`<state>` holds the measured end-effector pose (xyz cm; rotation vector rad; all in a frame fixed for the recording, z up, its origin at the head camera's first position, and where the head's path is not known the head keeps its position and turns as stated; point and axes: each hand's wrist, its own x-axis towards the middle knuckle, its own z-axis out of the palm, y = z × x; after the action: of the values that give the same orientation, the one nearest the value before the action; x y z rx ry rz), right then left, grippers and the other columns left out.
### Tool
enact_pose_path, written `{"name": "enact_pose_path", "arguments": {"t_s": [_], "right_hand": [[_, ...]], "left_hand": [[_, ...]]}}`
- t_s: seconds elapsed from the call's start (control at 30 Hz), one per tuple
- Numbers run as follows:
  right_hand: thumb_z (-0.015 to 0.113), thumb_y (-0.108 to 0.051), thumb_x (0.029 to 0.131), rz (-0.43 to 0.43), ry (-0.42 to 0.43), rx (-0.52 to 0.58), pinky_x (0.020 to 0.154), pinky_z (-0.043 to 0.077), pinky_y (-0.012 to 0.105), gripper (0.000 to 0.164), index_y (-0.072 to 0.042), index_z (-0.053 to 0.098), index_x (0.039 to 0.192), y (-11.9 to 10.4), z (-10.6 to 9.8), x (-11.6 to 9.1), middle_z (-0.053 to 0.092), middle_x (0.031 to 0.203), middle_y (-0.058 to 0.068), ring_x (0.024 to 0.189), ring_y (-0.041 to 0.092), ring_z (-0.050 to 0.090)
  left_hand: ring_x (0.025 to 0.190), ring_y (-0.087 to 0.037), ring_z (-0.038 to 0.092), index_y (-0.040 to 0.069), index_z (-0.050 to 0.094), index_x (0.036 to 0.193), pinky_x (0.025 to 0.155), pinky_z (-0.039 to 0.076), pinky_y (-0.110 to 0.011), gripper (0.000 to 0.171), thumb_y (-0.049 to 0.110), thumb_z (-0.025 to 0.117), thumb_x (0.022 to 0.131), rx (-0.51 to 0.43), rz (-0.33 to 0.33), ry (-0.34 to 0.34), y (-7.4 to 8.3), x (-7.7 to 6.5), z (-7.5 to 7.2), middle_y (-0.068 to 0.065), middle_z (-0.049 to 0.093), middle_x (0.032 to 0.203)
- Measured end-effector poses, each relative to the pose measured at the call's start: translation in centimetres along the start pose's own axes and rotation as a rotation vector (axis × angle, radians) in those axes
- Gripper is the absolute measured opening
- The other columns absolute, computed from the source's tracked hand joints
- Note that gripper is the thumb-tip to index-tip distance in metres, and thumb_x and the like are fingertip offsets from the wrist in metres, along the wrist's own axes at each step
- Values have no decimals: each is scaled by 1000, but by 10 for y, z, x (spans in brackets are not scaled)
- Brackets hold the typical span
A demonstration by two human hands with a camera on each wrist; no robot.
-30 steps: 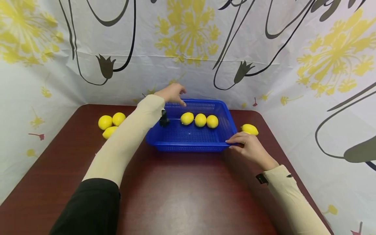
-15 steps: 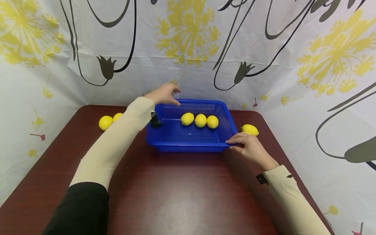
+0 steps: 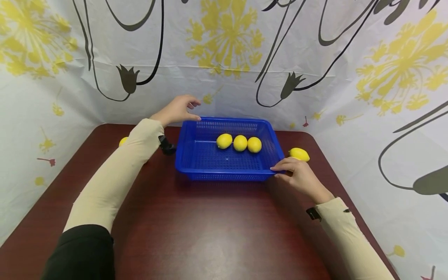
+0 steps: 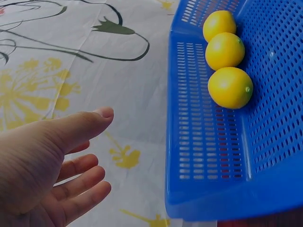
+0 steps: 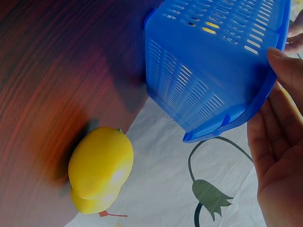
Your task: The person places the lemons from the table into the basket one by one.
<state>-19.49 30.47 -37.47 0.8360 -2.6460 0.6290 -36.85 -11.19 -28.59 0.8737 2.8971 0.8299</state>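
A blue plastic basket (image 3: 224, 171) with perforated walls sits toward the back of the dark wooden table. Three yellow lemons (image 3: 240, 143) lie in a row inside it. My left hand (image 3: 178, 109) is just off the basket's back left corner, its fingers relaxed and holding nothing; in the left wrist view a gap shows between the thumb and the basket wall. At the front right corner my right hand (image 3: 297, 173) pinches the rim. Its thumb (image 5: 281, 59) lies on the rim in the right wrist view, the fingers at the other side.
Right of the basket lies a lemon (image 3: 299, 154), with another partly hidden beside it. Another lemon (image 3: 123, 141) peeks out behind my left sleeve (image 3: 115, 171). A flower-patterned white cloth (image 3: 224, 89) hangs behind and along the sides of the table.
My left hand has moved left, from over the basket's back rim to beyond its back left corner. The left arm now covers more of the lemons on the left. My right hand stays on the rim.
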Motion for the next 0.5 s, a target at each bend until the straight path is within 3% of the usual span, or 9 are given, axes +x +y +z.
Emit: {"name": "enact_pose_path", "arguments": {"t_s": [0.5], "right_hand": [[82, -4, 77, 4, 5, -10, 79, 58, 35, 25, -15, 80, 99, 2, 2, -1, 74, 98, -1, 92, 16, 68]], "left_hand": [[123, -34, 56, 5, 56, 137, 100, 51, -50, 58, 22, 78, 86, -70, -21, 130, -35, -44, -13, -17, 55, 137]]}}
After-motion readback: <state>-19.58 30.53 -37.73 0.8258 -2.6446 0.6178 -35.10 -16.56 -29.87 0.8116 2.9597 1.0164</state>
